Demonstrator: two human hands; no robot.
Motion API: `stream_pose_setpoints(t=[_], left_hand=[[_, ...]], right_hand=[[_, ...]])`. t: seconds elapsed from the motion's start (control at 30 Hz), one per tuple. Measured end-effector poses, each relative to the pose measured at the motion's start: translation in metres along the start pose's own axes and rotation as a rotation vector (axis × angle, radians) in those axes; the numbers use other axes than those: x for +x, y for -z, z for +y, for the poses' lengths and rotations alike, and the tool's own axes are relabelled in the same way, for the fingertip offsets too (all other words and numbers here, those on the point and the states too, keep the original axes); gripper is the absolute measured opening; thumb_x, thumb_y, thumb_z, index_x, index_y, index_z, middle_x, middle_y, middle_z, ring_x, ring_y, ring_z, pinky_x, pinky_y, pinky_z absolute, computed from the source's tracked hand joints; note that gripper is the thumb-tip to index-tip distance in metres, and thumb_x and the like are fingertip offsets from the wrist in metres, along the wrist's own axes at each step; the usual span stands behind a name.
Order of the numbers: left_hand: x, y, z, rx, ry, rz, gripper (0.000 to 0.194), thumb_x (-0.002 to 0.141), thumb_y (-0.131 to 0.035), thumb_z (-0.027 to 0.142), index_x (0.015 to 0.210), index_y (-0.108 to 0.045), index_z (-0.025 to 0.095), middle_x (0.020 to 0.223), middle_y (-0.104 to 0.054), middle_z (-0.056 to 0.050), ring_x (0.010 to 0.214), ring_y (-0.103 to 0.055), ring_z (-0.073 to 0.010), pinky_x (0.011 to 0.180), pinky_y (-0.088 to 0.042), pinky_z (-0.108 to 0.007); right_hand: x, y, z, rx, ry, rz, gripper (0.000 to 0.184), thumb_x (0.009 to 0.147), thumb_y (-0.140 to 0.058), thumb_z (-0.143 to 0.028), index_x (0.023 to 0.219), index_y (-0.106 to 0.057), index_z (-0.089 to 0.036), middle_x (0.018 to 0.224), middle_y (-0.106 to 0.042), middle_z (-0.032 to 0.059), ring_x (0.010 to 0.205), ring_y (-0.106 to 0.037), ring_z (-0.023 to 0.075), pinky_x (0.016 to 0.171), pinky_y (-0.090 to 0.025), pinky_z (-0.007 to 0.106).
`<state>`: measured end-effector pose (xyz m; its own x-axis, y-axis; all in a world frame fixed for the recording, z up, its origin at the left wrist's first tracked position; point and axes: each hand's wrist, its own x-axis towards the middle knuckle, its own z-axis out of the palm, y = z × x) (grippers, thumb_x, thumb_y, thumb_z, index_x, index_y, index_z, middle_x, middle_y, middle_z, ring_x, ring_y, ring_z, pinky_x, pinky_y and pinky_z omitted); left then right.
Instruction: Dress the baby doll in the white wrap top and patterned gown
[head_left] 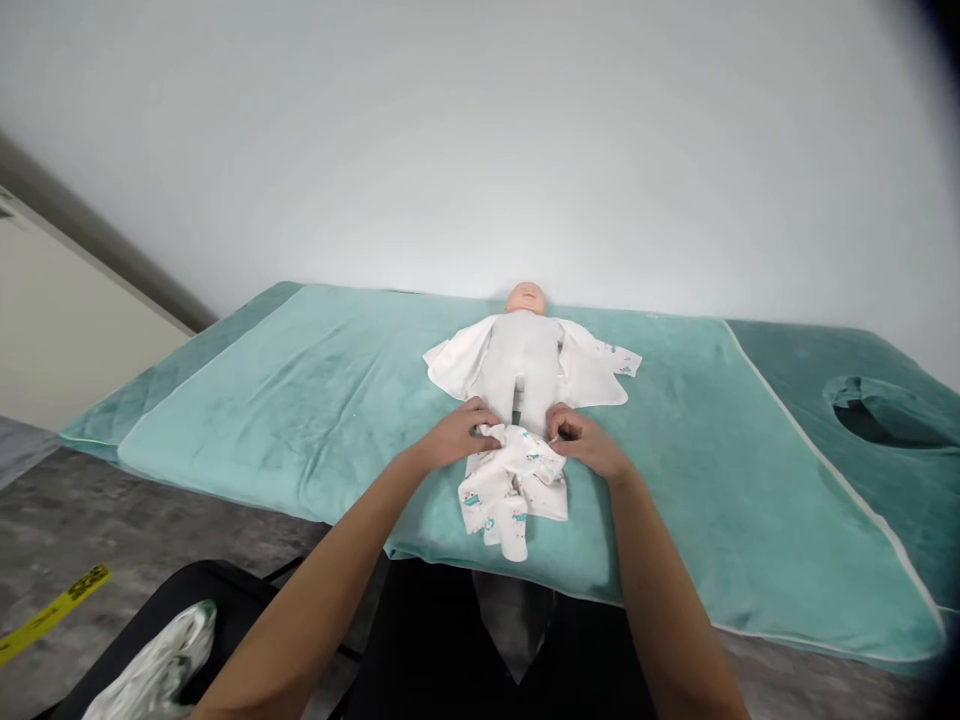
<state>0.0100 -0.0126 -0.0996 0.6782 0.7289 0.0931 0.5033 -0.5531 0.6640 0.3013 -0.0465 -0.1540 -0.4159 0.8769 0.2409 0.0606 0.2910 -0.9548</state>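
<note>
L hand (466, 432) & R hand (589, 442) both on the waist end of white baby pants (517, 478), teal & red print, lying nr the front edge of a bed w/ green cover (300, 400). L thumb & fingers clamped on L corner of waistband; R thumb & index pinch the R corner, other R fingers curled in. Pant legs point twd the person, fabric rumpled.

Just beyond, baby doll (517, 360) on its back, head twd wall (480, 150), legs twd the pants. Doll's feet right by the waistband; can't tell if they're in it or just behind. White baby shirt (596, 372) spread open under doll, both sides fanned out, print visible on one sleeve, R side.

Far R: oval hole (881, 412) in the bed, approx. level w/ the doll's legs. Lower L: black chair (244, 600) w/ crumpled white cloth item (165, 660) on it; yellow tape (56, 612) on grey floor (240, 540).
</note>
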Motion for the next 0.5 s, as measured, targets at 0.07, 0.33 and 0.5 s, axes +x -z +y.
stream_pose_setpoints(t=[0.07,0.33,0.5], left_hand=[[0.001,-0.002,0.004,0.156,-0.063,0.051,0.008,0.083,-0.064,0.024,0.090,-0.065,0.020,0.107,-0.060,-0.006,0.106,-0.056,-0.0230,0.096,-0.046,-0.038],[0.023,-0.014,0.008,0.351,0.150,0.300,0.041,0.085,-0.042,0.007,0.121,-0.056,0.019,0.122,-0.060,-0.011,0.106,-0.061,-0.0242,0.089,-0.051,-0.037],[0.021,-0.012,0.022,0.328,0.192,0.195,0.039,0.086,-0.043,0.012,0.118,-0.063,0.022,0.131,-0.053,-0.009,0.091,-0.064,-0.0202,0.080,-0.051,-0.035]], right_hand=[[-0.001,0.002,-0.005,-0.020,-0.004,-0.063,0.024,0.080,-0.077,-0.042,0.089,-0.064,-0.024,0.101,-0.051,0.0028,0.090,-0.049,0.0188,0.079,-0.038,0.030],[0.000,-0.005,-0.016,0.079,-0.089,0.063,0.028,0.078,-0.077,-0.044,0.079,-0.060,-0.022,0.087,-0.053,0.0010,0.081,-0.049,0.0174,0.074,-0.038,0.030],[0.001,-0.011,-0.010,0.123,-0.156,0.213,0.024,0.077,-0.075,-0.040,0.083,-0.060,-0.022,0.078,-0.053,-0.0023,0.072,-0.046,0.0147,0.068,-0.035,0.028]])
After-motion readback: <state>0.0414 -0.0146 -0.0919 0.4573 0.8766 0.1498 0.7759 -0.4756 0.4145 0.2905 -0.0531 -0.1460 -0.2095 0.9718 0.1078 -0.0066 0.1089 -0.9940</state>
